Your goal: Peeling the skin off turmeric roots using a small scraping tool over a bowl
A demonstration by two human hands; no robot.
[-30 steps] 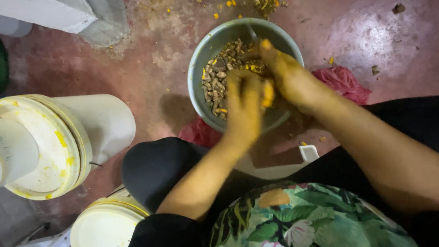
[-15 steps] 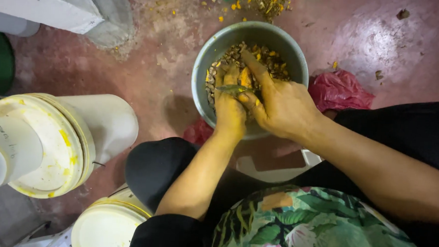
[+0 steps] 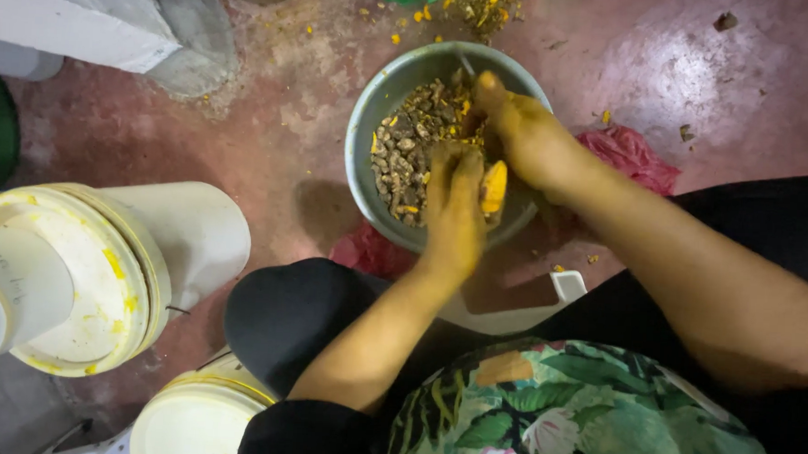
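Seen from above, a seated person's lap fills the near edge: a leafy green floral-print garment (image 3: pixel 586 417) and black trousers (image 3: pixel 300 318) over a raised knee. At the near left corner of the floor stands a white plastic bucket (image 3: pixel 198 420), and just beyond it a larger white lidded tub (image 3: pixel 84 281) smeared with yellow stains, with a white cylinder lying across its left side. Between the knees a low white plastic stool (image 3: pixel 518 309) shows partly. Both bare forearms reach forward over a round grey metal bowl (image 3: pixel 372 126) that sits on the reddish concrete floor (image 3: pixel 272 139), near the middle of the view. The left hand (image 3: pixel 455 211), yellow-stained, is closed around a peeled bright-yellow turmeric root (image 3: pixel 494 185) (only one end shows, at the thumb side) above the bowl's near rim. The right hand (image 3: pixel 522 132), also stained, rests over the bowl's right side with its fingers curled; whether it grips anything cannot be told. The bowl holds a heap of brownish turmeric pieces and peelings (image 3: pixel 412 141). Crumpled red plastic bags (image 3: pixel 630 155) lie beside the bowl on the right and under its near side. At the far edge, yellow scraps (image 3: pixel 473 1) litter the floor beside a grey concrete base (image 3: pixel 190 36).
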